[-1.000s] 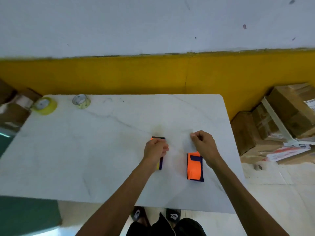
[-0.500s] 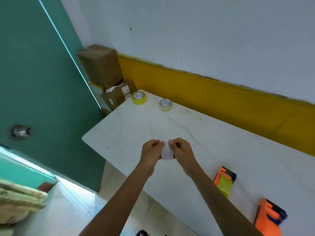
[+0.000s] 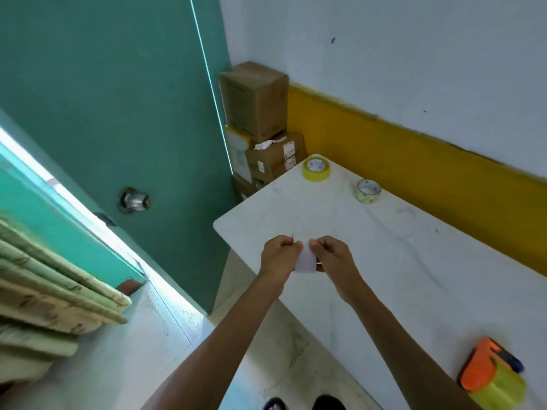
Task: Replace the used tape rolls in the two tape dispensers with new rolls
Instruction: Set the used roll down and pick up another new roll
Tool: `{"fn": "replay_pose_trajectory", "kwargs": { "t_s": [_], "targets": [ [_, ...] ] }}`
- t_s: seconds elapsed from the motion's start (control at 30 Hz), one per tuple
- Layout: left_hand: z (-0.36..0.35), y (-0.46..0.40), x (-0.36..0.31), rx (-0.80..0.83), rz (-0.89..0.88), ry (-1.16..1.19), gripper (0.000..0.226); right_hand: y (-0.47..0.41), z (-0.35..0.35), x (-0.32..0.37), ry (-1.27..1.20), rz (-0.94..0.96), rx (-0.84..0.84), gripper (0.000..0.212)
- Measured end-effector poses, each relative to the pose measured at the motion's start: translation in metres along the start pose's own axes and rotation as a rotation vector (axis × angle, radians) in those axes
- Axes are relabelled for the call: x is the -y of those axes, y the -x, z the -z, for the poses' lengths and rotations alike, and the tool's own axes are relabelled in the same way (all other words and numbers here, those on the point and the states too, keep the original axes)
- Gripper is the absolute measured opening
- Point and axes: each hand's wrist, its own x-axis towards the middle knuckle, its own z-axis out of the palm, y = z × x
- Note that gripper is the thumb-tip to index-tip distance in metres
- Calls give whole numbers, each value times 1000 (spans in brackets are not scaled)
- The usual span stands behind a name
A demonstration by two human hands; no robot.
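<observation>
My left hand (image 3: 281,254) and my right hand (image 3: 330,255) are close together over the near left part of the white marble table (image 3: 414,276). Between their fingertips they pinch a pale, translucent strip of tape (image 3: 305,260). A yellow tape roll (image 3: 316,169) lies at the table's far corner. A smaller, thinner pale roll (image 3: 368,191) lies to its right. An orange and dark blue tape dispenser (image 3: 490,374) loaded with yellow tape lies at the lower right edge of the view. The second dispenser is out of view.
A teal door (image 3: 118,113) with a metal knob (image 3: 133,200) stands to the left. Stacked cardboard boxes (image 3: 260,122) fill the corner behind the table. Folded patterned fabric (image 3: 44,285) lies at the far left. A yellow band runs along the wall.
The view swung left from the dispensers toward the door. My hands left the dispensers, came together and now hold the tape strip. One dispenser has gone out of view.
</observation>
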Motion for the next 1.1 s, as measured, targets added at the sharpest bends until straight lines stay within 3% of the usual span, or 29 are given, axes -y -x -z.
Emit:
{"fn": "replay_pose_trajectory", "kwargs": {
  "t_s": [0.87,1.03,1.1],
  "targets": [
    [-61,-250,-55,46,121,-201,14,-252,16,-17,-161,-178,-13,23],
    [-67,-319,-62,111,152,-255,22,-305,7,-20,-233,-226,-105,24],
    [-70,-354,-67,141,69,-312,25,-327,8,-18,-270,-231,-169,24]
  ]
}}
